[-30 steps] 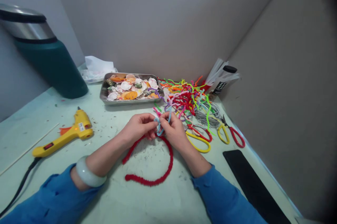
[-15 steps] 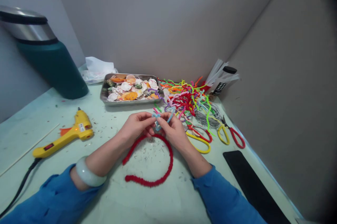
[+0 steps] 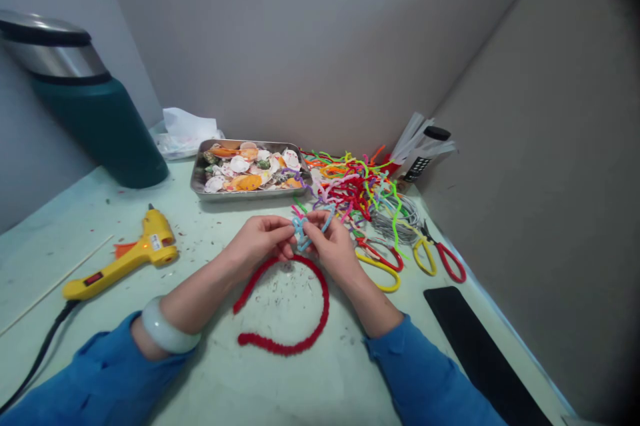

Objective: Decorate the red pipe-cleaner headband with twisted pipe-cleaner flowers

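Observation:
A light blue pipe cleaner [image 3: 301, 234], bent into small loops, is pinched between both hands above the table. My left hand [image 3: 265, 237] grips its left side with thumb and fingertips. My right hand [image 3: 330, 244] holds the right side, and a straighter end of the same pipe cleaner sticks up past the fingers. Just below the hands, a red fuzzy band [image 3: 325, 309] curved into an open ring lies on the table. My fingertips partly cover the looped piece.
A yellow glue gun [image 3: 125, 259] lies left, near a teal bottle [image 3: 100, 126]. Behind the hands stand a metal tray [image 3: 250, 197] of shells and a heap of coloured pipe cleaners [image 3: 350, 186]. Scissors [image 3: 447, 259] and a black strip [image 3: 480, 346] lie right.
The fingers have shifted slightly on the light blue pipe cleaner, and more of its loops show between the hands. Its free end has tilted a little to the right.

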Action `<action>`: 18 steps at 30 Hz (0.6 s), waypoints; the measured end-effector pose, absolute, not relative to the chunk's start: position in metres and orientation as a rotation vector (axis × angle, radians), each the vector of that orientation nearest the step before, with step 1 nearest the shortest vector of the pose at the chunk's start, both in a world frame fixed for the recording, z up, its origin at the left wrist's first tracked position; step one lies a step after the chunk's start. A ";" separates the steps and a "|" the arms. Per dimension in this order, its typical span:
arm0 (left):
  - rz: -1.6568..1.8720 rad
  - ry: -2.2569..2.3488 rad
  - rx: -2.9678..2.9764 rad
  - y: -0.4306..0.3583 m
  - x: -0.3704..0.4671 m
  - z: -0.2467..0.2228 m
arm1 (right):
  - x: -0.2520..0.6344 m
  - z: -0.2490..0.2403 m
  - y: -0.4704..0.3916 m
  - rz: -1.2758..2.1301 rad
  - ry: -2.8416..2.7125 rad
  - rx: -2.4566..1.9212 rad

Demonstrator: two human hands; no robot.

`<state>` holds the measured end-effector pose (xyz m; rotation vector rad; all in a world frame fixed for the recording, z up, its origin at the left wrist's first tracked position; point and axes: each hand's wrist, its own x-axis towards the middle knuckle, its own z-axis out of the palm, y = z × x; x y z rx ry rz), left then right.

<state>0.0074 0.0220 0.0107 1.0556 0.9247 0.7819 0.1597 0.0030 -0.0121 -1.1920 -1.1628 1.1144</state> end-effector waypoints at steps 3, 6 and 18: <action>0.769 0.940 1.093 0.022 0.008 0.010 | 0.161 -0.011 0.003 1.102 -1.157 -1.193; 0.775 0.939 1.106 0.022 0.008 0.010 | 0.161 -0.011 0.003 1.109 -1.192 -1.209; 0.749 0.960 1.157 0.022 0.009 0.009 | 0.162 -0.015 0.002 0.921 -1.310 -1.304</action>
